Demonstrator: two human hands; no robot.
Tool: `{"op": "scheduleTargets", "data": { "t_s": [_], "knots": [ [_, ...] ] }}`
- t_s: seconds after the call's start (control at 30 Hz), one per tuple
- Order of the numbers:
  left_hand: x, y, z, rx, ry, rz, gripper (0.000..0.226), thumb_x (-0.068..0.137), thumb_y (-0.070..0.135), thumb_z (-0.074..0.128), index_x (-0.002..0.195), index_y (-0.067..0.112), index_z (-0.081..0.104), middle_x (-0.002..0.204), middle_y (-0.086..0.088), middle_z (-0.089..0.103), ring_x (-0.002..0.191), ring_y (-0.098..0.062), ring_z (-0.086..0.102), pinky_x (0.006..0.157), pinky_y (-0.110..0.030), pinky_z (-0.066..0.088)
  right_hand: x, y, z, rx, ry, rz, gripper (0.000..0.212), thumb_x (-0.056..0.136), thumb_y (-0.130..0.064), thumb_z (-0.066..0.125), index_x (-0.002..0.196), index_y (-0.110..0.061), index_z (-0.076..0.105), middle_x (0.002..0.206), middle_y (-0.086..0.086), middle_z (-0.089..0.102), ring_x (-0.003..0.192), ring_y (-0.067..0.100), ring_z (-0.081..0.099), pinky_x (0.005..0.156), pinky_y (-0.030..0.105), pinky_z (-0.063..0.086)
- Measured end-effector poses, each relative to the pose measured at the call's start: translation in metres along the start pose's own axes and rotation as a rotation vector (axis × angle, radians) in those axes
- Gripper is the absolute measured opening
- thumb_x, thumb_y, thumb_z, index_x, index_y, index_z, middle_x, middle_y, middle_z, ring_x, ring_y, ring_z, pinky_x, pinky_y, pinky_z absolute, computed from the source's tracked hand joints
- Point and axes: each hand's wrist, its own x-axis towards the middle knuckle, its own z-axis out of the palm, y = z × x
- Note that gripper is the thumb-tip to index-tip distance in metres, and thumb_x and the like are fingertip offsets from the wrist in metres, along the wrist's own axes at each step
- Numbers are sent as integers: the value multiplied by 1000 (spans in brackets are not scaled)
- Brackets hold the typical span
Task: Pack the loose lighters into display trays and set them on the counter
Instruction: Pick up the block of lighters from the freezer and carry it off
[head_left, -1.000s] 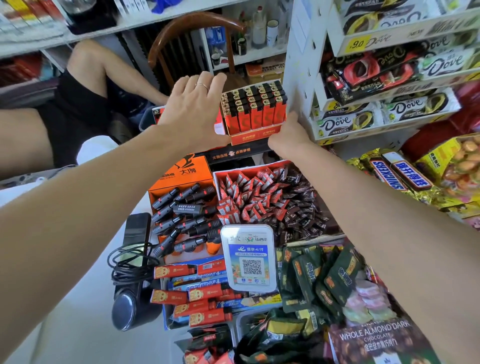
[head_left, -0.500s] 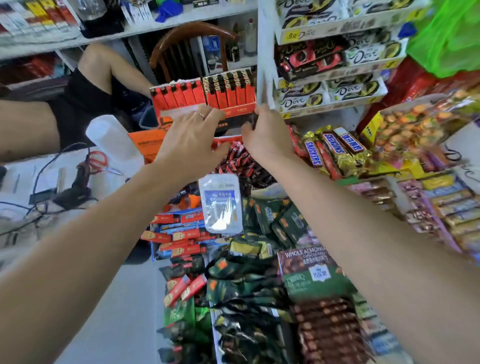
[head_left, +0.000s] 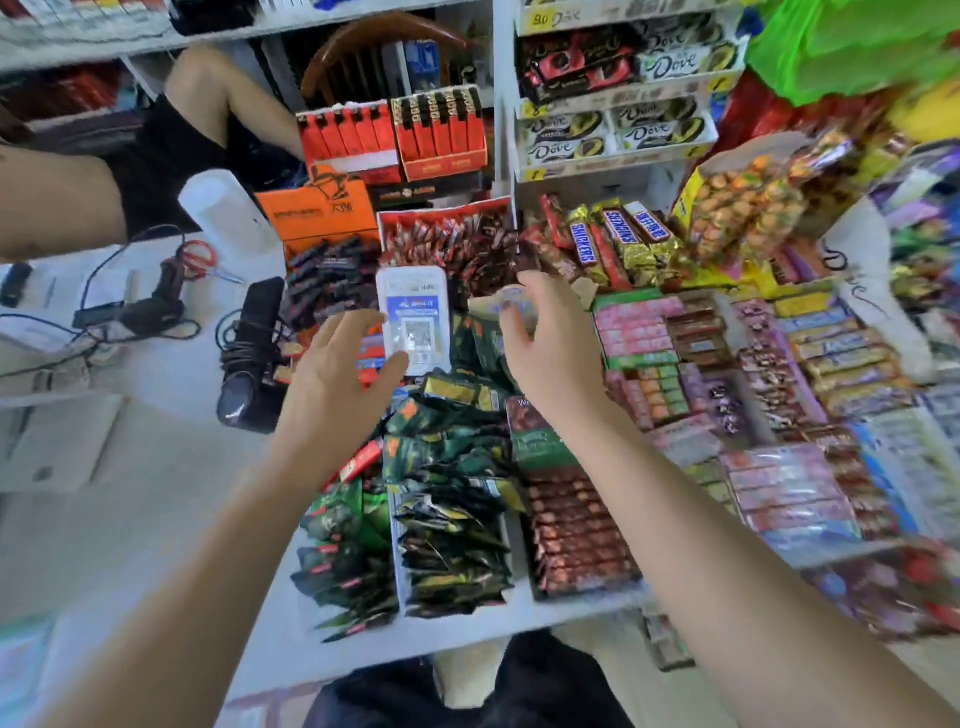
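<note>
Crowded shop counter (head_left: 171, 374): two red cardboard lighter trays (head_left: 395, 137) look light and crushable; grip their bases. Left hand (head_left: 337, 379) and right hand (head_left: 550, 348) hover loosely spread, empty.

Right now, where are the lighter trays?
Head view: the two lighter trays stand side by side at the back of the counter, left of the Dove rack and behind the orange box; both hands are off them.
</note>
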Motion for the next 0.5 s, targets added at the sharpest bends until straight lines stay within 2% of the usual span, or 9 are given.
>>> {"op": "scheduleTargets", "data": {
  "t_s": [0.1,0.2,0.3,0.37,0.43,0.5],
  "knots": [
    [-34,-4,0,-116,47,-85,35,97,26,67,131,20,61,122,10,59,113,-7,55,88,-28,43,-41,0,-9,8,69,31,34,103,-24,56,133,-10,58,122,5,64,113,18,59,93,33,50],
    [-61,-9,0,-203,8,-128,31,97,29,67,127,23,62,122,8,63,112,-10,57,84,-26,47,-83,-5,-10,-12,117,128,34,103,-24,56,134,-10,59,124,3,64,116,17,58,95,23,44],
    [-79,-17,3,-220,-77,-71,33,98,29,67,129,18,63,121,5,64,111,-13,59,94,-32,47,-123,-15,-6,-44,170,227,37,103,-27,55,137,-12,58,126,2,64,118,14,58,94,17,39],
    [-87,-19,5,-197,-149,-5,36,98,29,66,131,16,62,122,4,63,113,-14,58,97,-34,46,-149,-25,-4,-54,229,282,35,103,-26,55,135,-11,60,126,2,64,118,14,57,97,18,41],
    [-94,-20,8,-195,-206,80,35,98,29,66,130,15,62,120,5,63,113,-16,59,96,-37,48,-175,-35,-3,-69,290,348,34,104,-26,55,134,-11,60,126,2,65,118,14,57,99,22,44],
    [-103,-17,10,-217,-264,188,33,98,28,65,129,16,62,119,5,62,106,-11,56,90,-31,45,-202,-40,-5,-104,361,414,35,104,-27,55,135,-11,60,126,3,64,118,16,59,99,25,46]
  ]
}}
